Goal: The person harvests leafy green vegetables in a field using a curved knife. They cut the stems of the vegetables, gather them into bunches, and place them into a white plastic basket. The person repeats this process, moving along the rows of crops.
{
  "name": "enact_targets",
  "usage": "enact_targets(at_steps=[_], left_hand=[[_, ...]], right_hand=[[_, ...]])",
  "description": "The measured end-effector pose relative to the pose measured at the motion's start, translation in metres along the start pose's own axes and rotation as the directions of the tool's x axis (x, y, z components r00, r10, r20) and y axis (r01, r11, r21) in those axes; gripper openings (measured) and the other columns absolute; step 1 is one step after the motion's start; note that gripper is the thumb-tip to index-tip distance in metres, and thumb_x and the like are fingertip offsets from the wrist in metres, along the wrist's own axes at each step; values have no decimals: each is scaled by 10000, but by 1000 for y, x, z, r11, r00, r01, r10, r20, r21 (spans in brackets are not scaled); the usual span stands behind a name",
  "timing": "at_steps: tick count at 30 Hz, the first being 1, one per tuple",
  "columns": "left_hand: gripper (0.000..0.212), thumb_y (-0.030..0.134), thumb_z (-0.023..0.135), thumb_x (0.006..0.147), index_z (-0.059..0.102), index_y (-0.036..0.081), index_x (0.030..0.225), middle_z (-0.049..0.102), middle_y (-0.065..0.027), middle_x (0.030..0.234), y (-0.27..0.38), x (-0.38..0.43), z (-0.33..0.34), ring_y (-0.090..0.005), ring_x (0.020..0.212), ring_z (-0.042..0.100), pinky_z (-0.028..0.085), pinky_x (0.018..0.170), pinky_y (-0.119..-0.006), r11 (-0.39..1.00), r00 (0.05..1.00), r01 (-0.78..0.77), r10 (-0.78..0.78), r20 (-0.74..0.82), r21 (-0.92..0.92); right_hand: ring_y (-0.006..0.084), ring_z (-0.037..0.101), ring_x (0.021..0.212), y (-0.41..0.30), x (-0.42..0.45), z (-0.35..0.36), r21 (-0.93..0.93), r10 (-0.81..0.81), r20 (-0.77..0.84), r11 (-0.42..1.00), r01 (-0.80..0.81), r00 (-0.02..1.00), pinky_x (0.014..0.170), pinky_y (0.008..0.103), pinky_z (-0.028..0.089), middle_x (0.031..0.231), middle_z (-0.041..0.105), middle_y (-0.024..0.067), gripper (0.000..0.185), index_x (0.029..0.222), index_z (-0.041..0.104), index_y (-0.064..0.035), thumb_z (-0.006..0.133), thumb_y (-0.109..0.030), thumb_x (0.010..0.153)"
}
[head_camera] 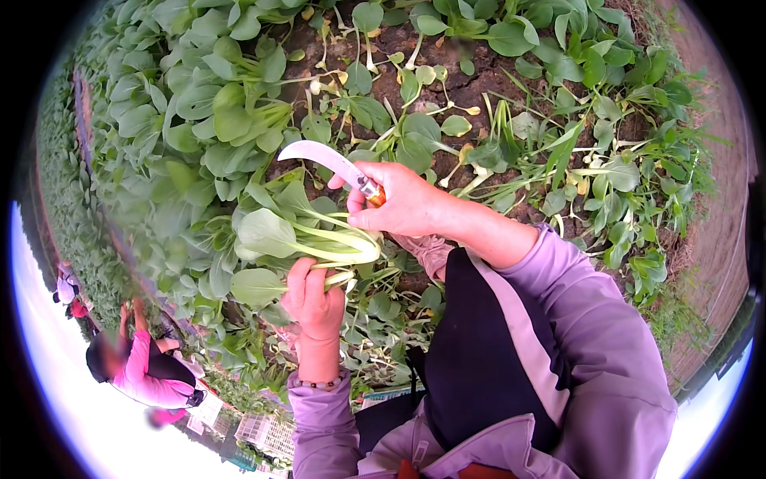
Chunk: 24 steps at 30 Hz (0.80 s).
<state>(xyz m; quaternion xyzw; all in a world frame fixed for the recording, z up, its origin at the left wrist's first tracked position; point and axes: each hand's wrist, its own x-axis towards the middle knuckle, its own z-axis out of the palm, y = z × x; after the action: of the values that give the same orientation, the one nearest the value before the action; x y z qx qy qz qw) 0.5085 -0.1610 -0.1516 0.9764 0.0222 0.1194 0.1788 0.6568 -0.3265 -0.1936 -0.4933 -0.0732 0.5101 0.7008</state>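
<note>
My right hand (401,197) is closed around the short brown handle of a hooked harvesting knife (326,157). Its curved blade points left, above the leaves. Just below, my left hand (316,296) grips the stalks of a cut pak choi (344,244), whose pale base points right and broad green leaves spread left. A separate leaf (257,287) sticks out from under the left fingers. The right thumb lies close to the pak choi's stalks; whether it touches them I cannot tell. My left palm is hidden.
Dense standing pak choi (239,114) fills the left and top. Trimmed leaves and weeds litter the bare soil (491,78). A dirt path (712,239) runs along the right. At lower left, a person in pink (143,377) crouches near white crates (266,434), with others farther off.
</note>
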Motion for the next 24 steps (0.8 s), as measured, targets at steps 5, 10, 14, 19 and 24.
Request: enact_targets(at_steps=[5, 10, 14, 19, 24], left_hand=[[187, -22, 728, 660, 645, 50, 812, 627, -98, 943, -6, -8, 5, -264, 761, 630, 509, 654, -323, 999, 998, 38, -38, 55, -4], [206, 1, 758, 669, 614, 30, 814, 601, -102, 885, -4, -6, 12, -261, 759, 586, 479, 677, -310, 943, 948, 317, -316, 29, -104], [199, 3, 775, 700, 597, -2, 789, 574, -17, 860, -7, -2, 18, -111, 684, 519, 432, 621, -232, 600, 736, 661, -637, 231, -451], [188, 10, 786, 703, 603, 5, 749, 532, 31, 784, 12, 14, 23, -41, 637, 447, 365, 562, -193, 151, 578, 792, -498, 647, -591], [380, 18, 784, 695, 619, 13, 1038, 524, -1, 990, 26, 31, 22, -43, 674, 483, 409, 556, -182, 146, 461, 884, -426, 778, -444]], right_hand=[[70, 500, 752, -4, 3, 8, -256, -75, -23, 964, 67, 997, 680, 230, 446, 838, 553, 3, 529, 1242, 503, -62, 718, -79, 759], [86, 519, 534, -28, -5, -35, 549, -203, -440, 710, 441, 875, 404, 227, 419, 788, 583, 38, 448, 1202, 450, -14, 680, -1, 817], [224, 596, 792, -31, -21, -87, -789, -547, -565, 576, -213, 618, 728, 333, 511, 1050, 536, 111, 578, 1224, 489, -23, 768, -180, 743], [192, 490, 1130, -15, -20, -43, -376, -396, 49, 843, 384, 917, 982, 348, 378, 1217, 518, 79, 667, 1274, 530, -24, 806, -248, 710], [101, 560, 902, -9, 0, -39, -137, 22, 193, 991, 5, 981, 823, 263, 471, 991, 617, 27, 515, 1178, 558, -12, 763, -60, 708]])
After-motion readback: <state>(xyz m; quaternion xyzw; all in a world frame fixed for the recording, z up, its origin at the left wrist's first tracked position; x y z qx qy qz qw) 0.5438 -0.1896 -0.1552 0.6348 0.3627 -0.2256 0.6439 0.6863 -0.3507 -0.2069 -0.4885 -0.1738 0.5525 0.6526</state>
